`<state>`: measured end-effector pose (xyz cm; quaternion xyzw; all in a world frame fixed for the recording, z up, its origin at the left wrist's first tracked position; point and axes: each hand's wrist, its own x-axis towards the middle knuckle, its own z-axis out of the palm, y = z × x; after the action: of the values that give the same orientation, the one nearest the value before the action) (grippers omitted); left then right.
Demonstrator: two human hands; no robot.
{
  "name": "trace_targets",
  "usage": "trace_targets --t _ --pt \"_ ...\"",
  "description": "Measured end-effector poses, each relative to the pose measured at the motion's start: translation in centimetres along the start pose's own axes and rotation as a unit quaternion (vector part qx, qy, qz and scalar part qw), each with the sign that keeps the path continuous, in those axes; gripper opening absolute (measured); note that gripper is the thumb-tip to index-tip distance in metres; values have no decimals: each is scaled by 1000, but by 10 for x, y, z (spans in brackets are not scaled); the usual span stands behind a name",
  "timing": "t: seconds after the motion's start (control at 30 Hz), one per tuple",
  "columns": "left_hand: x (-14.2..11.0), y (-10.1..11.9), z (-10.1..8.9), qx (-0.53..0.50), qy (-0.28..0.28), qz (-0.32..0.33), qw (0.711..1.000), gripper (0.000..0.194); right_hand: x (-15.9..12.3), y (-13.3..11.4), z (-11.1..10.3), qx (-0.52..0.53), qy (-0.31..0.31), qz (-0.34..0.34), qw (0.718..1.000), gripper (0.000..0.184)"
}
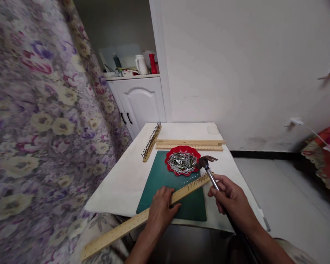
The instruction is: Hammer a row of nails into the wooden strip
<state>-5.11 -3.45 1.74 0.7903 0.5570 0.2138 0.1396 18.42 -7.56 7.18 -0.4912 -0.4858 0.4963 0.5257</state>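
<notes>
A long, flat strip of pale, smooth-grained wood [121, 231], dotted with small holes, lay diagonally over a green cutting mat [154, 187], its near end jutting past the table edge. Slender metal nails stood in a cluster along its far end. The left hand [161, 207] gripped the strip near its middle, fingers bent over the far side and thumb at the near side, spaced only by the wood's width. The right hand [231, 200] had its fingers curled around the shaft of a claw hammer [213, 179], a shiny metal neck above a dark handle; the dull, brownish head was above the strip's nailed end. Just beyond, a scalloped, glossy red dish [182, 173] held a tangled heap of silvery nails [181, 162]. Behind it, pale wooden strips [189, 142] lay crosswise on the white tabletop [121, 187], and to their left a short, nail-studded wooden strip [151, 143] rested at a slant.
</notes>
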Motion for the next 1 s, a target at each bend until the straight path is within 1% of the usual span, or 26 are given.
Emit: trace_targets --t 0.1,0.17,0.3,0.5,0.57,0.67,0.73,0.77,0.83,0.9,1.0 --pt "-2 1 3 9 -14 -9 1000 21 3 -1 -5 4 18 -2 1000 39" --pt "0 3 5 7 -16 -14 1000 18 4 -1 -8 -2 27 -4 1000 40" --pt "7 7 11 8 -14 -11 1000 17 6 -1 -11 -3 33 -9 999 38" --pt "16 14 20 18 -18 -4 1000 18 8 0 -9 4 29 -9 1000 38" --pt "17 15 18 18 -22 -3 1000 21 9 1 -9 7 30 -8 999 38" --pt "22 18 7 -9 -10 13 1000 20 9 0 -11 7 33 -9 999 36" --pt "33 22 -3 -36 13 39 999 18 9 0 -12 6 33 -10 999 36" --pt "41 24 -8 -45 26 55 997 18 9 0 -12 6 33 -10 999 37" --pt "63 29 -13 -52 31 77 995 16 10 0 -12 8 34 -9 999 38" --pt "89 34 -13 -41 9 76 996 15 10 0 -11 10 34 -8 999 39" --pt "123 40 -2 10 -55 53 997 13 11 0 -10 10 33 -3 999 39"
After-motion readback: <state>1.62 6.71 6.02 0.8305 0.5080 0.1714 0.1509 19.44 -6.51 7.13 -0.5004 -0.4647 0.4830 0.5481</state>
